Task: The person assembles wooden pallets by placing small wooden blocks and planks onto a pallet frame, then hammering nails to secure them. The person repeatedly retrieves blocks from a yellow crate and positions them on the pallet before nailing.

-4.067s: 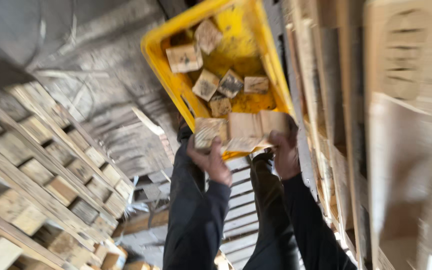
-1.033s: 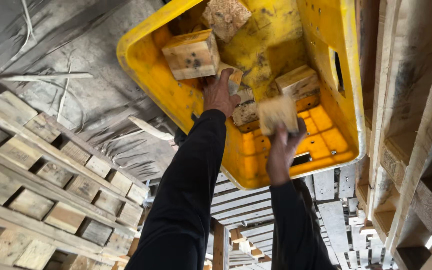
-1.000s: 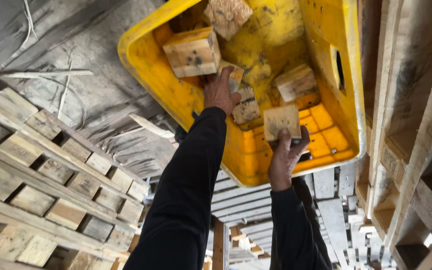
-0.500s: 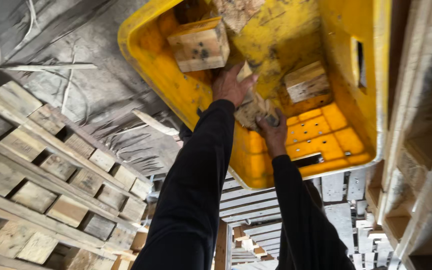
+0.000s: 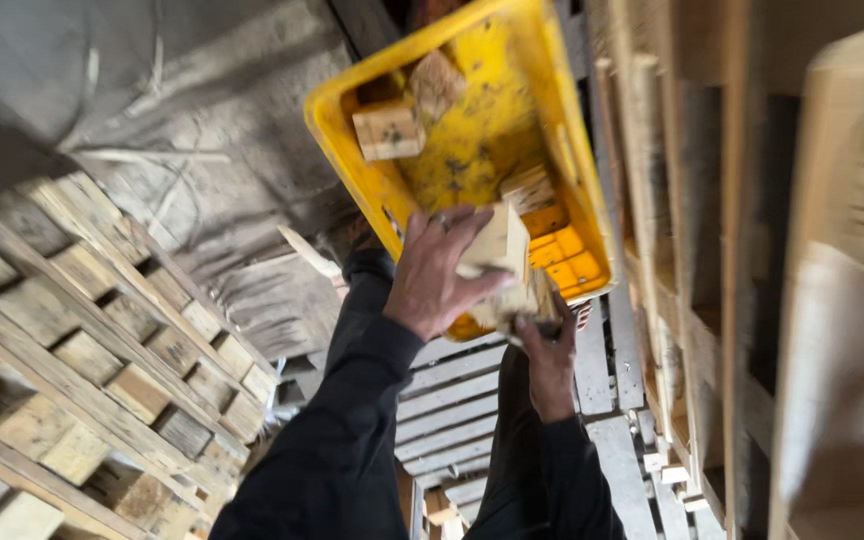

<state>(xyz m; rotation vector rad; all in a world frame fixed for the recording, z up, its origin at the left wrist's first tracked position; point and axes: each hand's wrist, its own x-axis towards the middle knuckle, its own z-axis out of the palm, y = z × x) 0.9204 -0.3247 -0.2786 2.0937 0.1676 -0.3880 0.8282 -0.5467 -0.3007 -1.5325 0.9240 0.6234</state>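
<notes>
Head view, the only one we have: we look down two dark-sleeved arms that rise from the bottom edge toward a yellow plastic crate [image 5: 472, 150] at about 12 o'clock in the frame.

Our left hand [image 5: 437, 275] sits near the centre, at the crate's near rim. Its fingers are curled together around a pale wooden block [image 5: 497, 245], which stands just at 3 o'clock of the hand, over the crate's lower corner.

Our right hand [image 5: 549, 350] is at about 5 o'clock from the left hand, just below the crate's rim. Its fingers are wrapped around a second, lighter piece of wood [image 5: 517, 300], which touches the underside of the first block. The exact grip is partly hidden by blur.

Inside the crate, at its far end near 12 o'clock, lies a square wooden block [image 5: 388, 130], with a rougher chunk [image 5: 438, 82] just beside it at 1 o'clock. Another block [image 5: 527, 188] lies nearer our hands.

At 9 o'clock, stacked wooden pallets [image 5: 82, 330] fill the left side. At 3 o'clock, upright timber boards [image 5: 752, 260] run along the right edge, blurred. Grey slatted boards [image 5: 452, 400] lie between our arms.
</notes>
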